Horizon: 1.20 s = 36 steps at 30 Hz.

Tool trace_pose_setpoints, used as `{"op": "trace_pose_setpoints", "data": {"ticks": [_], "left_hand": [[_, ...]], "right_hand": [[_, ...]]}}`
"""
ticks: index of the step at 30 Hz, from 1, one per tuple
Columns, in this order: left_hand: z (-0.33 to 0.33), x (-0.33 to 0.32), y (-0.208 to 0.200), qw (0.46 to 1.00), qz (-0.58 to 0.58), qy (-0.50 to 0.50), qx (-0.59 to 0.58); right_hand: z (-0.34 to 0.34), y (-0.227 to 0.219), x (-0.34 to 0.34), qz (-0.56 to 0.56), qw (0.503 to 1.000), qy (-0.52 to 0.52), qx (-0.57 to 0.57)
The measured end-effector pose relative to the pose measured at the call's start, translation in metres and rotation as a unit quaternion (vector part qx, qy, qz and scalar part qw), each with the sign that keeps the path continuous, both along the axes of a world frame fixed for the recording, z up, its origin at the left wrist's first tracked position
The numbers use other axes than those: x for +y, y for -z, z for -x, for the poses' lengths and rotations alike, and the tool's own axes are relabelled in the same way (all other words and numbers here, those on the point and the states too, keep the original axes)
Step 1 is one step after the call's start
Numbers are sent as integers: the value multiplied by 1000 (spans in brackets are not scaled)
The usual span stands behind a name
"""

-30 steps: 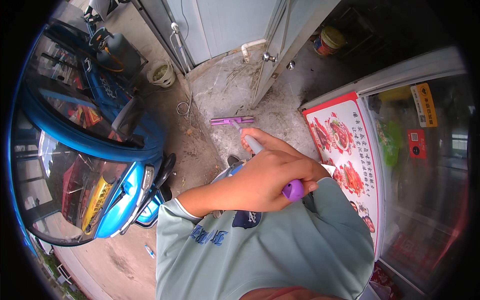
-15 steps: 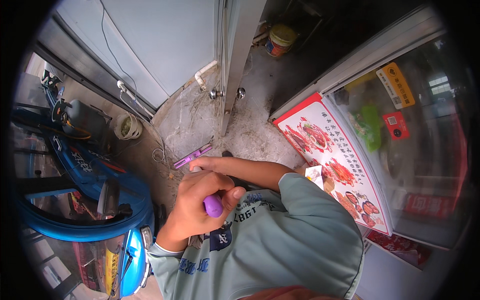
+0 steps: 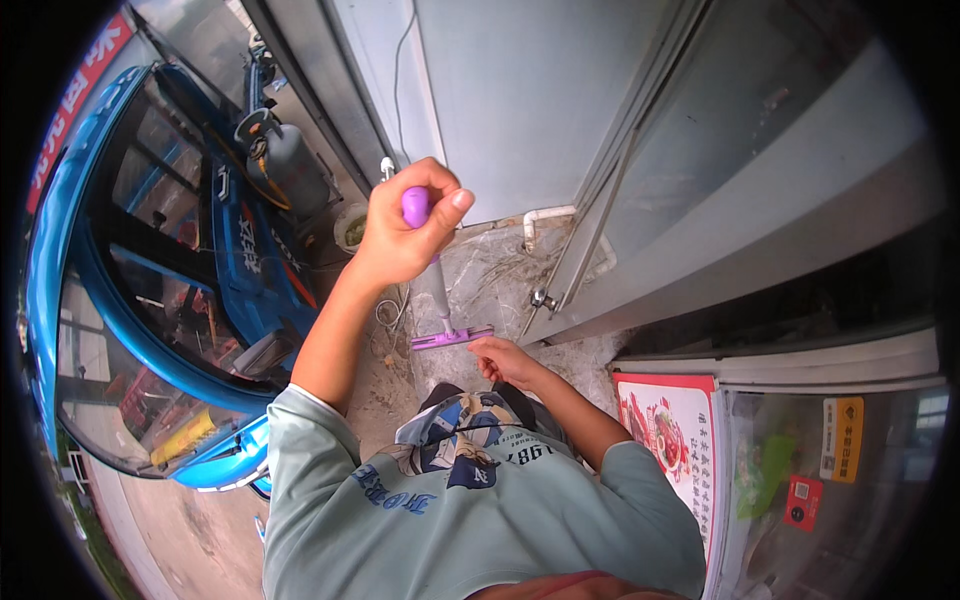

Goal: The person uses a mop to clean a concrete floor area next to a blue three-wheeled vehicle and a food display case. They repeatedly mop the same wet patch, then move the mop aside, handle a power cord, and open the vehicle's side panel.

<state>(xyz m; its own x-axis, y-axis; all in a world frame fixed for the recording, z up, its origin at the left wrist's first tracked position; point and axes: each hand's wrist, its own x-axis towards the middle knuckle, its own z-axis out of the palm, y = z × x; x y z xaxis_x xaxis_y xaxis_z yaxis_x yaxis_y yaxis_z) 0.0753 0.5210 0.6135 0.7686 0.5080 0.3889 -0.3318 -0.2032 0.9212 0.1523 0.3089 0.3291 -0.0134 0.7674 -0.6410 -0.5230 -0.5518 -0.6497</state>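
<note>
My left hand (image 3: 411, 225) is raised in front of me, wrapped round the purple grip (image 3: 416, 207) at the top of a mop. Its grey pole (image 3: 438, 290) runs downward to a narrow purple mop head (image 3: 440, 342), which appears against the pale floor. Lower down, beside the right end of the head, is my right hand (image 3: 507, 361). Its fingers are curled, and their tips overlap the head's edge in view. Whether they touch it, or hold anything, cannot be made out.
A blue three-wheeled vehicle (image 3: 255, 300) stands at left, with a grey gas cylinder (image 3: 290, 165) and a white bucket (image 3: 350, 226) beyond. Ahead are a pale wall panel (image 3: 510, 110), a white pipe (image 3: 535, 222) and a door with a round knob (image 3: 541, 299). A glass-fronted cabinet (image 3: 840, 540) stands at right.
My view has turned toward the right. My left hand has moved up and forward with the grip, and the pole now shows. My right arm no longer crosses behind my left hand.
</note>
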Motion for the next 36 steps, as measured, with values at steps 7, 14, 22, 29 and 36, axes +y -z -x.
{"op": "trace_pose_setpoints", "data": {"ticks": [7, 14, 22, 29, 36], "left_hand": [[-67, 85, 13, 999, -35, 26, 14], [-106, 174, 73, 972, -109, -188, 90], [-114, 196, 155, 946, -146, -71, 280], [-31, 163, 282, 932, -48, -63, 354], [155, 82, 461, 842, -123, 90, 518]], "right_hand": [[-15, 12, 7, 38, 997, 65, -20], [-1, 13, 29, 53, 992, 116, -17], [19, 9, 69, 23, 993, 104, -44], [38, 15, 84, 36, 991, 128, -34], [55, 18, 102, 56, 991, 116, -45]]}}
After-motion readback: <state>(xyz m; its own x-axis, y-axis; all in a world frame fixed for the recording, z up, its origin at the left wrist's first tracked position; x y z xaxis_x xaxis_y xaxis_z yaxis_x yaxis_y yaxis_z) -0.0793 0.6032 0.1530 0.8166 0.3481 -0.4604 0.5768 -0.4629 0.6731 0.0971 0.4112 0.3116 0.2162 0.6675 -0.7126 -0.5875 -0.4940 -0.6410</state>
